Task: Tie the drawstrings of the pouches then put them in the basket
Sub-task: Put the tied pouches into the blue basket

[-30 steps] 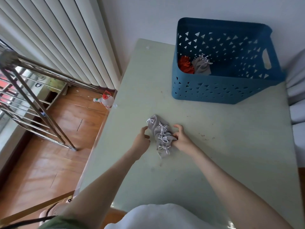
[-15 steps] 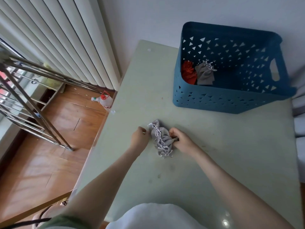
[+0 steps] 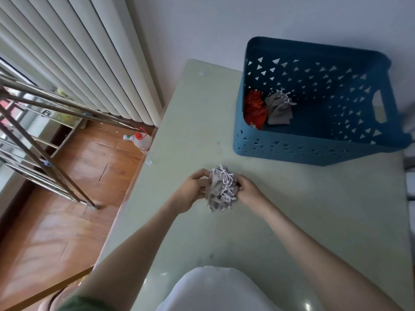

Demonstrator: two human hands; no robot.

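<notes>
At the centre of the frame, on the pale green surface (image 3: 314,209), a bundle of grey pouches (image 3: 221,190) with white drawstrings (image 3: 225,187) is squeezed between two hands. It looks like several pouches gathered together, their cords already knotted as far as I can make out. The bundle's long axis runs roughly from upper left to lower right, and its lower end sticks out below the hands.

The left hand (image 3: 192,190) presses in from the left with fingers curled around the cloth; the right hand (image 3: 247,190) closes on it from the right, fingers wrapped over the cords. Neither is spread: both are cupped against the bundle. Both forearms reach up from the bottom of the frame and meet at it.

The blue basket (image 3: 314,149) stands in the upper right, well apart from the hands, with a red pouch (image 3: 254,108) and a grey pouch (image 3: 279,108) already lying at its left end. The bundle must travel up and to the right, over the near wall. The right hand lies nearer the basket, so I would judge it the likelier carrier.
</notes>
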